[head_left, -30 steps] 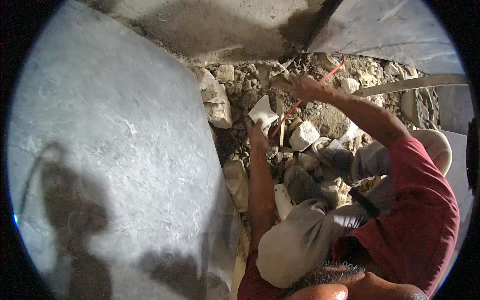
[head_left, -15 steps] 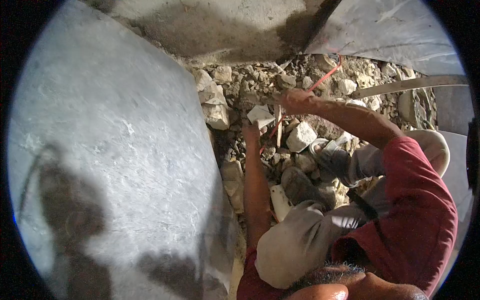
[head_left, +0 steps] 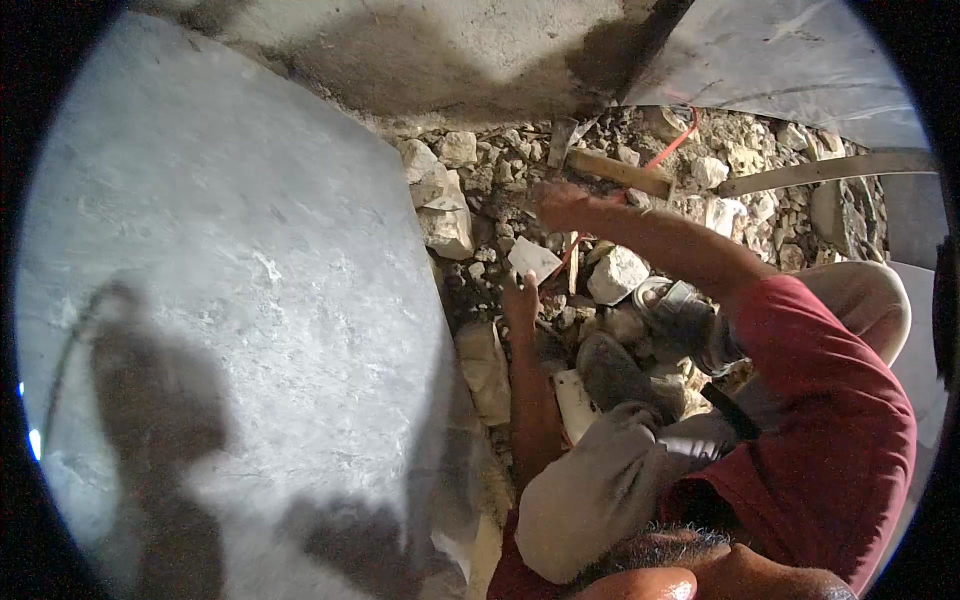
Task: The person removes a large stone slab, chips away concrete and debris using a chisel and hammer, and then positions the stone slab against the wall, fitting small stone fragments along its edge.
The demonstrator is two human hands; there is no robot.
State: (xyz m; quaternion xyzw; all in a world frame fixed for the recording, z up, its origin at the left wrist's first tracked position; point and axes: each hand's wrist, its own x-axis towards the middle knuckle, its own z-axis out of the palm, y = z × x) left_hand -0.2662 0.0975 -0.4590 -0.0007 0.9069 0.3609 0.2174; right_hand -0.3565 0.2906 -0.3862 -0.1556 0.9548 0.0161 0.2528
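My left hand (head_left: 521,298) reaches up from the lower middle, its fingers closed on the lower edge of a flat, pale piece of stone (head_left: 533,260). Above and to the right, my right hand (head_left: 563,206) is closed at a tool with a wooden handle (head_left: 625,173) and what looks like a flat grey head (head_left: 561,142). Blur and the hand itself hide the exact grip and the tool's kind. Loose rubble lies under both hands. A thin wooden strip (head_left: 573,265) and a red cord (head_left: 672,147) run close by.
A large grey slab (head_left: 230,270) fills the left side. Bigger white stones (head_left: 617,276) lie by my shoe (head_left: 610,370). Behind the rubble rises a concrete face (head_left: 430,60). At right there is a wooden batten (head_left: 830,170) below another grey panel (head_left: 790,60).
My right hand has shifted left, and the wooden handle now shows above it. My left hand has come a little nearer to me together with the flat stone piece.
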